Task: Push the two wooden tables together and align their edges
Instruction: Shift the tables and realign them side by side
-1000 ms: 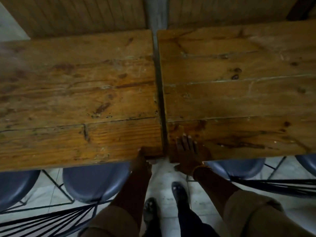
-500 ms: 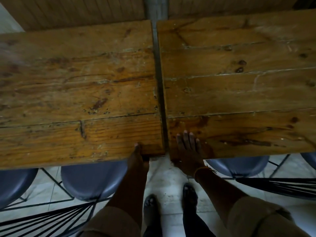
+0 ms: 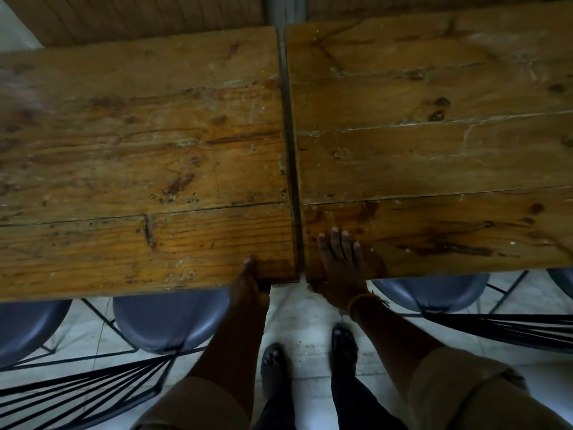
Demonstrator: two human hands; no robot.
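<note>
While separated by a thin gap, left table (image 3: 139,169) and right table (image 3: 434,144) side by side; chairs (image 3: 167,321) tucked beneath; left hand (image 3: 248,283) clasping one near edge, right hand (image 3: 341,268) flat atop the other.

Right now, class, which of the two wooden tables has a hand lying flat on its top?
The right-hand table: the right hand lies flat on its near corner, fingers spread. On the left-hand table, the left hand only grips the front edge.
</note>
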